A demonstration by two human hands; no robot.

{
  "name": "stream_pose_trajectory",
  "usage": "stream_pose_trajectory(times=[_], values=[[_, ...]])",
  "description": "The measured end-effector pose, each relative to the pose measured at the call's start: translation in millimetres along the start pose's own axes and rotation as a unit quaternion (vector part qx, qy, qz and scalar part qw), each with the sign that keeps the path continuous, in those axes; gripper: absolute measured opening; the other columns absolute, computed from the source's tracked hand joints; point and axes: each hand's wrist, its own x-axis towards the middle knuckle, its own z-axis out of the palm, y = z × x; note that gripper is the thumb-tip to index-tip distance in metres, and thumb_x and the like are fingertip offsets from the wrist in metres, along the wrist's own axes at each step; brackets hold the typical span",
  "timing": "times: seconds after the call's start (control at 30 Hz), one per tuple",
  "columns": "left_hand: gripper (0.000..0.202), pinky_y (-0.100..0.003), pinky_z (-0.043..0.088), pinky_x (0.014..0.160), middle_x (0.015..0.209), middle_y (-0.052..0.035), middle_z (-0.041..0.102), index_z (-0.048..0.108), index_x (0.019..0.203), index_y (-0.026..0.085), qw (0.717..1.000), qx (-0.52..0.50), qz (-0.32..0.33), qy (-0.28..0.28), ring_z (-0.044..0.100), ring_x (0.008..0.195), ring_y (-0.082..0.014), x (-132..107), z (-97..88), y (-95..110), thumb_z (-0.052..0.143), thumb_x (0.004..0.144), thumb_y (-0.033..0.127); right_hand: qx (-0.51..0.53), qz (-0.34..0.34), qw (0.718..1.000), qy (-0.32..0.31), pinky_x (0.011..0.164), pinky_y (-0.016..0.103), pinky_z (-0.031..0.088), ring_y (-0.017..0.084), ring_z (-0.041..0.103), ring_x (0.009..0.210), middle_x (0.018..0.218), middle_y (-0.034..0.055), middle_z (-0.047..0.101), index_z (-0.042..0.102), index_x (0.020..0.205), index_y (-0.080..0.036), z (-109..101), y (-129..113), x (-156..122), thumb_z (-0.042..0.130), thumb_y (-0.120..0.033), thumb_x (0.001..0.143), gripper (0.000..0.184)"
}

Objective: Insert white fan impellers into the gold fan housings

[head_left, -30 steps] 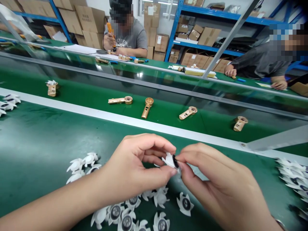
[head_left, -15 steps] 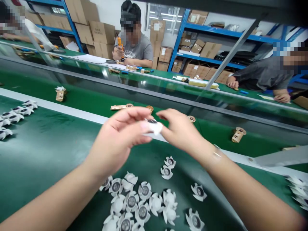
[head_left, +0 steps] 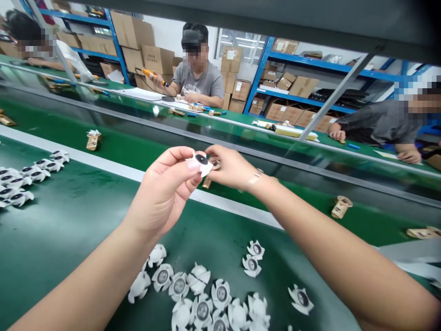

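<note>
My left hand (head_left: 160, 193) pinches a small white fan blade wheel (head_left: 204, 164) with a black centre between thumb and fingers. Close beside it, my right hand (head_left: 232, 168) has its fingers closed round a beige part with a round head (head_left: 216, 164); the fingers cover much of it. Whether this part has left the belt is hard to tell. Below the hands, several loose white blade wheels (head_left: 202, 309) lie on the green table, some cup side up, some dome side up.
Rows of blade wheels (head_left: 36, 174) stand at the left. More beige parts (head_left: 341, 207) lie on the green belt (head_left: 303, 195) beyond the white strip (head_left: 237, 208). A slanted metal post (head_left: 336, 96) rises at the right. Co-workers (head_left: 201, 80) sit across the line.
My right hand has moved left and its fingers have closed round a beige part. The left hand still holds the blade wheel, now tilted with its black centre showing. The view has shifted slightly.
</note>
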Motion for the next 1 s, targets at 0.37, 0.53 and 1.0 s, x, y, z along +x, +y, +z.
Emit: stream_pose_trajectory(times=[0.37,0.53,1.0], values=[[0.032,-0.023,0.062,0.085,0.106,-0.0029,0.073,0.079,0.097,0.026,0.95,0.215,0.038,-0.225,0.071,0.097,-0.0165,-56,32.3,-32,0.083,0.072,0.007,0.137,0.026,0.985,0.099,0.085,0.028,0.057,0.019,0.066,0.101,0.116,0.0022,0.064,0.056,0.136,-0.036,-54,-31,-205,0.081,-0.032,0.081,0.061],[0.043,-0.023,0.06,0.086,0.104,0.0003,0.075,0.078,0.106,0.034,0.897,0.305,0.163,-0.275,0.07,0.098,-0.0149,-67,41.4,-25,0.082,0.072,0.007,0.073,-0.011,0.992,0.102,0.083,0.026,0.057,0.018,0.063,0.101,0.115,0.0034,0.06,0.049,0.14,-0.037,-56,-34,-216,0.071,-0.036,0.089,0.056],[0.041,-0.023,0.059,0.084,0.106,0.0012,0.076,0.077,0.109,0.034,0.865,0.364,0.207,-0.277,0.072,0.095,-0.0149,-69,41.7,-24,0.087,0.072,0.019,-0.011,-0.034,0.992,0.124,0.085,0.025,0.058,0.019,0.067,0.1,0.116,0.009,0.064,0.048,0.139,-0.023,-50,-34,-212,0.07,-0.032,0.09,0.055]])
